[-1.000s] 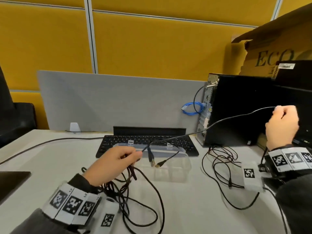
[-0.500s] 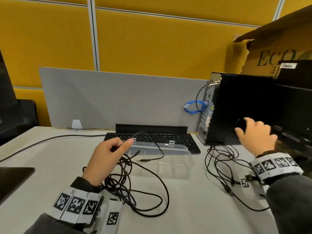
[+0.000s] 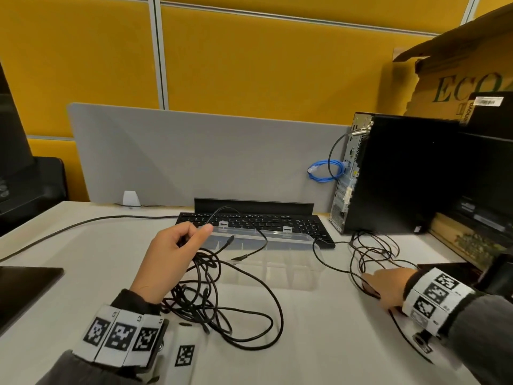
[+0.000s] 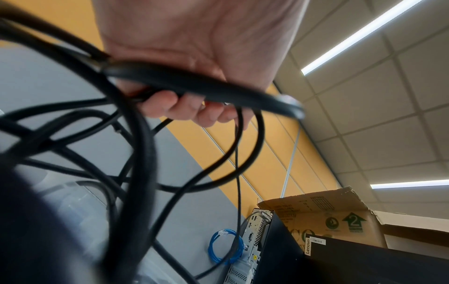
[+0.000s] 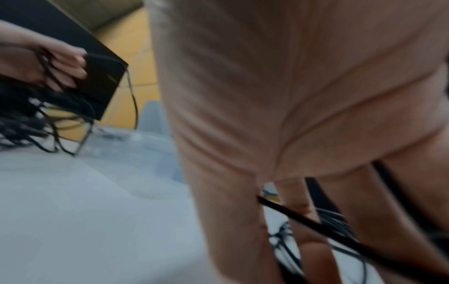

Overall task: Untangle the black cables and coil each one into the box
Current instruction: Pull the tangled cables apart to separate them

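My left hand [image 3: 175, 254] hovers over the table left of centre, its curled fingers [image 4: 184, 109] gripping several strands of a tangled bunch of black cables [image 3: 211, 301]. Loops hang from it onto the table, and two plug ends lie over the clear plastic box [image 3: 277, 265]. The right hand [image 3: 385, 284] is low on the table at the right, its fingers stretched out over a loose heap of thin black cable [image 3: 372, 251]. The blurred right wrist view shows one strand [image 5: 303, 221] crossing between those straight fingers.
Behind the box lies a black keyboard [image 3: 255, 220]. At the back right stands a black PC tower [image 3: 402, 176] with a blue cable [image 3: 324, 170] and a cardboard box [image 3: 458, 79] behind it. A thick black lead [image 3: 83, 223] runs off left. A dark flat object [image 3: 25, 287] sits at the left edge.
My right hand has dropped from beside the tower to the table by the thin cable heap. The strand it had pulled taut is slack. The left hand keeps its hold.
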`<act>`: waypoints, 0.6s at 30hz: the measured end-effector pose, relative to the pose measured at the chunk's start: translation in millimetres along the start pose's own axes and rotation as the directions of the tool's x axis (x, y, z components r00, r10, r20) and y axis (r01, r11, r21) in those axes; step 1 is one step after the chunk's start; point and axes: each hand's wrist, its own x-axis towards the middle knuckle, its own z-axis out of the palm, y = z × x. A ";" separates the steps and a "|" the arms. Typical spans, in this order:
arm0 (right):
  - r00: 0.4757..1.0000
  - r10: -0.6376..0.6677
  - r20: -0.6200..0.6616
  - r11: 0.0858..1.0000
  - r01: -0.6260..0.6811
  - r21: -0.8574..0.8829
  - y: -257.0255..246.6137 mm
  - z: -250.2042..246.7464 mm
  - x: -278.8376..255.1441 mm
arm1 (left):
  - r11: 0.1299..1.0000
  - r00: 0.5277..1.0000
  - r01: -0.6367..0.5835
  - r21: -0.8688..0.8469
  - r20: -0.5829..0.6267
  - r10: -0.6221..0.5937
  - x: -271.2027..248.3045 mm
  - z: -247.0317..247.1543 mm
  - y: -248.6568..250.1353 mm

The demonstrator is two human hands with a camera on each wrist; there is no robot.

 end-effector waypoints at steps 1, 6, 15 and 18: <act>1.000 -0.005 -0.027 1.000 0.006 0.013 7.4 1.5 8.4 | 1.000 1.000 0.001 0.002 -0.003 -0.001 0.1 -0.4 0.1; 0.987 0.050 -0.155 0.971 -0.011 0.241 46.9 -6.3 26.3 | 1.000 0.999 0.008 0.019 -0.036 -0.007 1.1 -2.1 0.1; 0.609 -0.192 -0.770 0.551 0.716 0.429 -43.8 -83.2 -102.1 | 0.999 1.000 0.019 -0.043 -0.023 -0.020 -2.1 -9.7 17.0; 0.593 -0.439 -0.674 0.555 0.770 0.315 -105.4 -81.7 -103.0 | 0.980 0.997 0.070 -0.186 0.041 -0.064 -5.6 -9.3 27.9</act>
